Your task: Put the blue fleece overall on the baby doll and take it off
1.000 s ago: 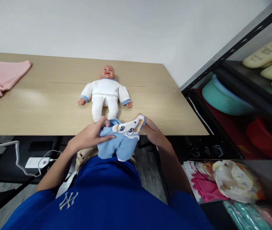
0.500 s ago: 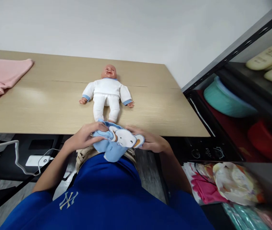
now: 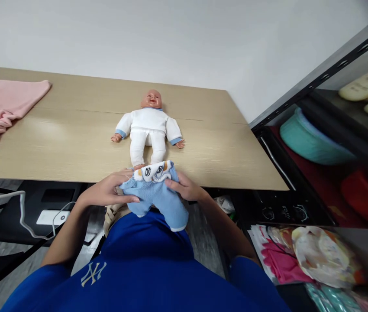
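Observation:
Small light-blue doll pants [image 3: 156, 196] hang between my hands at the table's front edge, their two legs pointing toward my body. A white animal patch with eyes shows at the top of the pants. My left hand [image 3: 114, 187] grips them on the left side, thumb over the fabric. On the right, my right hand [image 3: 184, 186] pinches the other side, its thumb lying on the cloth near the patch. Just beyond them a baby doll [image 3: 148, 123] lies face up, in a white top with blue cuffs and white leg coverings. The pants hide its feet in part.
A pink cloth [image 3: 7, 104] lies on the left of the wooden table [image 3: 216, 143]. Right of the table, a shelf holds a teal basin [image 3: 314, 138] and a red basin [image 3: 366, 195]. Below are plastic-wrapped items [image 3: 323, 255]. A white power bank [image 3: 52, 217] with a cable rests at left.
The bunched pants have been turned and spread, so the legs now hang toward me and the patch lies along the top. Both hands have shifted their hold at the sides.

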Motion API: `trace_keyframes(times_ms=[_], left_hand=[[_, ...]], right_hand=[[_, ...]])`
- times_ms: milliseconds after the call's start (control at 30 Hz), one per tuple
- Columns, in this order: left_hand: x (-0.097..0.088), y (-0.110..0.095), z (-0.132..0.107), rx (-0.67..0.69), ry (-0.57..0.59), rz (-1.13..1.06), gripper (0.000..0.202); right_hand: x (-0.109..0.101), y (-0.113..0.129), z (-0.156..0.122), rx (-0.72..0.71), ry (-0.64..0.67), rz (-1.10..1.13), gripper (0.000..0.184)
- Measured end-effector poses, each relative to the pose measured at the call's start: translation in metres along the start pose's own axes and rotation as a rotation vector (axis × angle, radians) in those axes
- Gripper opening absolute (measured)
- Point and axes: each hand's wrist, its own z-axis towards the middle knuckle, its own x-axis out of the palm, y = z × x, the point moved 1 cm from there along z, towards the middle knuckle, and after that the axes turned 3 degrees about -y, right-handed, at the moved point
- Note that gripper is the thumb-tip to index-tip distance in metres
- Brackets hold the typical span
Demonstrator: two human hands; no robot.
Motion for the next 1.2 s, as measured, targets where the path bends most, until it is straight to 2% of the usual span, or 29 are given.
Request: trace_keyframes(times_ms=[133, 167, 233, 300, 400, 467, 567, 667, 767, 833, 967, 1033, 1100, 1200], left_hand=[[0.012, 0.011, -0.005, -0.123, -0.148, -0.056, 0.031], [0.015, 0.012, -0.007, -0.161, -0.165, -0.048, 0.032], [0.017, 0.014, -0.01, -0.217, -0.177, -0.033, 0.036], [0.015, 0.015, -0.014, -0.258, -0.11, -0.057, 0.044], [0.01, 0.018, -0.02, -0.272, 0.137, -0.141, 0.053], [0.009, 0.021, -0.024, -0.235, 0.247, -0.189, 0.057], [0.011, 0.026, -0.025, -0.179, 0.253, -0.281, 0.052], [0.014, 0.032, -0.023, -0.15, 0.198, -0.385, 0.037], [0.019, 0.039, -0.021, -0.149, 0.167, -0.446, 0.038], [0.023, 0.043, -0.021, -0.171, 0.155, -0.476, 0.043], [0.034, 0.044, -0.022, -0.242, 0.038, -0.462, 0.05], [0.04, 0.043, -0.022, -0.274, 0.008, -0.455, 0.048], [0.045, 0.044, -0.025, -0.3, 0.002, -0.471, 0.047], [0.048, 0.053, -0.037, -0.349, 0.018, -0.552, 0.054]], right_hand=[[0.012, 0.012, 0.016, -0.104, 0.309, -0.076, 0.094], [0.015, 0.014, 0.018, -0.127, 0.324, -0.088, 0.097], [0.022, 0.016, 0.02, -0.155, 0.28, -0.084, 0.091], [0.025, 0.013, 0.019, -0.167, 0.219, -0.05, 0.081], [0.027, 0.002, 0.016, -0.13, 0.148, 0.023, 0.067], [0.026, -0.005, 0.015, -0.061, 0.1, 0.082, 0.065], [0.026, -0.007, 0.015, 0.057, 0.144, 0.158, 0.072], [0.03, -0.002, 0.017, 0.057, 0.367, 0.189, 0.088], [0.035, -0.002, 0.015, 0.05, 0.501, 0.227, 0.099], [0.038, -0.009, 0.012, 0.118, 0.452, 0.302, 0.096], [0.04, -0.03, 0.006, 0.214, 0.156, 0.477, 0.084], [0.04, -0.035, 0.007, 0.21, 0.066, 0.509, 0.081], [0.041, -0.034, 0.009, 0.191, 0.047, 0.508, 0.077], [0.043, -0.028, 0.01, 0.161, 0.112, 0.49, 0.074]])
